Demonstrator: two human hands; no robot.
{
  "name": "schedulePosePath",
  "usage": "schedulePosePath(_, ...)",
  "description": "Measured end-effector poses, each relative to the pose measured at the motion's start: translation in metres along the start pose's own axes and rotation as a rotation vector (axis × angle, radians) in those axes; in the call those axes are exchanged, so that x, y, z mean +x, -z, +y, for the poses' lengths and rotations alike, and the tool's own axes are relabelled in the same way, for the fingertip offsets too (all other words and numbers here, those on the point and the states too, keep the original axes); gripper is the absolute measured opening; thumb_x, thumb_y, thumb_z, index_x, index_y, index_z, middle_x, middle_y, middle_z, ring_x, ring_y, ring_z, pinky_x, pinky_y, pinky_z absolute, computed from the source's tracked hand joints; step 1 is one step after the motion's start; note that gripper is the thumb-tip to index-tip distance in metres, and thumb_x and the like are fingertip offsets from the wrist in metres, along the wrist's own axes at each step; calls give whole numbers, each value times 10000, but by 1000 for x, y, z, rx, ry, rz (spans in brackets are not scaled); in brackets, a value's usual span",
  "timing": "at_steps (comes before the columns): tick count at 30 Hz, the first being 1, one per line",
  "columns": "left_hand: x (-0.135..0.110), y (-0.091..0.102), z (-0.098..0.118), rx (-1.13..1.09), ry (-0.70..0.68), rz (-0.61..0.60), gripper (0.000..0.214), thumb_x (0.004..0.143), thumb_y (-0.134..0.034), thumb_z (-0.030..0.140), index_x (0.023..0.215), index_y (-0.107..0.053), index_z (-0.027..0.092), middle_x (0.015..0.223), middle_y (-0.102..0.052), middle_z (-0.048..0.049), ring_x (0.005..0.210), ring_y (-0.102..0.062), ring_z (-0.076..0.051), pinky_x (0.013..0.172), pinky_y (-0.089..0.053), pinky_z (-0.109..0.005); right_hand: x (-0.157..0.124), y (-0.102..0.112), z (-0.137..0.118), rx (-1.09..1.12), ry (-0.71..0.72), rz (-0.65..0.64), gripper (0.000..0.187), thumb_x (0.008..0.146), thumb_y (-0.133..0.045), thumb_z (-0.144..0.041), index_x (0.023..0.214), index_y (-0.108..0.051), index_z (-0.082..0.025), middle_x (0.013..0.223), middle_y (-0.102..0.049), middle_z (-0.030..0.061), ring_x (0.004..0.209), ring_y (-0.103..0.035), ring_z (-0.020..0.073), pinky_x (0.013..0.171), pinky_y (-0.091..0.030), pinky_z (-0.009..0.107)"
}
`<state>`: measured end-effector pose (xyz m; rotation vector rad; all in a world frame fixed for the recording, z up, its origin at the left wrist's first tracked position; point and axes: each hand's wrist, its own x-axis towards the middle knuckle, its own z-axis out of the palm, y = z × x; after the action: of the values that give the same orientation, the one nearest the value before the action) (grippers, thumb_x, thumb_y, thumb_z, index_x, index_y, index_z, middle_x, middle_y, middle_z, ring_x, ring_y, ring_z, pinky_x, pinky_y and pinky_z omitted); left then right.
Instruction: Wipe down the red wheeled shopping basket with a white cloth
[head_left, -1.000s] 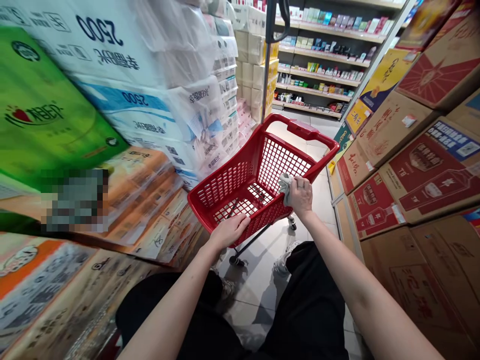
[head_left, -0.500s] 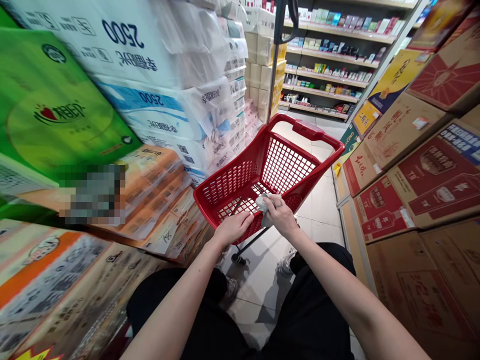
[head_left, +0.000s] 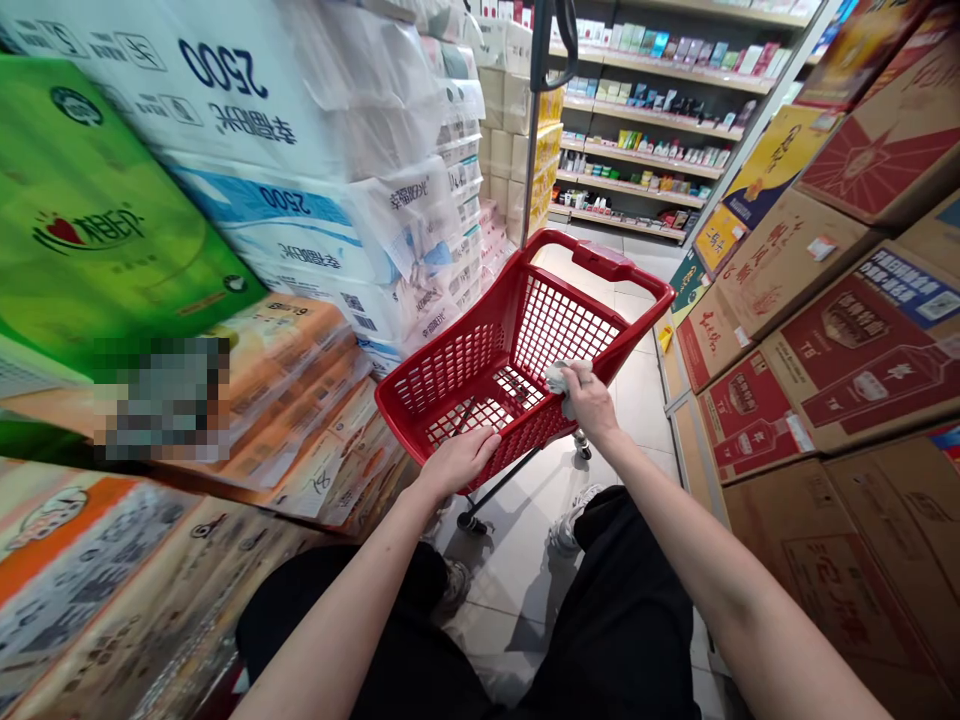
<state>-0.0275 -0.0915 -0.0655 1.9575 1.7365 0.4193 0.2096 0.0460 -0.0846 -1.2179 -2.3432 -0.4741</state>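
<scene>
A red plastic shopping cart (head_left: pixel 517 345) with grid walls stands in front of me, its handle at the far end. My left hand (head_left: pixel 463 460) is closed over the cart's near rim, fingertips on the inner side. Farther right along that same rim, my right hand (head_left: pixel 589 398) grips a crumpled, pale grey-white cloth (head_left: pixel 557 376). The cloth is pressed against the rim and hangs over on both sides. Part of it is hidden by my fingers. The basket shows its bare grid floor.
White paper packs (head_left: pixel 300 200) are stacked high at left, with a green pack (head_left: pixel 105 230) and orange packs (head_left: pixel 292 340) nearer. Cartons (head_left: pixel 847 330) line the right side. A dark upright pole (head_left: pixel 532 160) rises behind the cart. Stocked shelves (head_left: pixel 652 120) stand at the back.
My right hand has slid the cloth along the cart's near rim, away from my left hand toward the handle end. My left hand keeps its hold. The view has shifted slightly.
</scene>
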Motion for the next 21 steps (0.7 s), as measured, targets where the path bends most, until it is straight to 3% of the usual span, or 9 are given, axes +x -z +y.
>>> schedulePosePath(4,2,-1,-2,-9,14,-6,479,915,-179,563,958,-552,266,1011,-643,-27,946,-600,-208,797,-434,-306,-17,-3,-48,101,83,-2,362,913,-405,-124,1254,-518,-174,1272,-534,132,915,-582,204,792,-474,323)
schedulePosePath(7,3,0,-6,0,8,-19,481,914,-185,561,1009,-559,275,1052,-641,-30,962,-599,-212,798,-434,-306,-19,3,-58,115,206,-18,354,938,-387,-150,1270,-505,-181,1257,-544,118,991,-570,200,826,-471,313)
schedulePosePath(11,2,1,-10,28,19,-25,487,914,-172,566,1002,-554,277,1031,-644,-23,932,-606,-210,769,-432,-302,-5,10,-21,58,310,-76,348,950,-365,-161,1270,-501,-167,1226,-556,124,1010,-552,209,816,-466,333)
schedulePosePath(16,3,-1,-10,40,0,-24,481,914,-167,566,926,-536,257,963,-647,-22,895,-605,-202,752,-424,-289,17,10,45,-41,123,-97,371,924,-386,-113,1278,-492,-140,1252,-536,151,985,-548,229,814,-449,356)
schedulePosePath(18,5,-1,-9,39,-9,-20,479,914,-168,565,908,-533,254,953,-647,-22,887,-602,-199,746,-422,-283,21,6,56,-32,79,-83,368,929,-386,-124,1279,-495,-149,1270,-529,141,992,-546,228,837,-442,354)
schedulePosePath(21,7,-1,-10,41,22,-9,486,909,-176,572,902,-541,252,952,-652,-23,894,-602,-200,767,-425,-283,20,-2,48,11,-12,-50,398,931,-373,-112,1313,-475,-153,1311,-507,141,980,-556,218,857,-439,346)
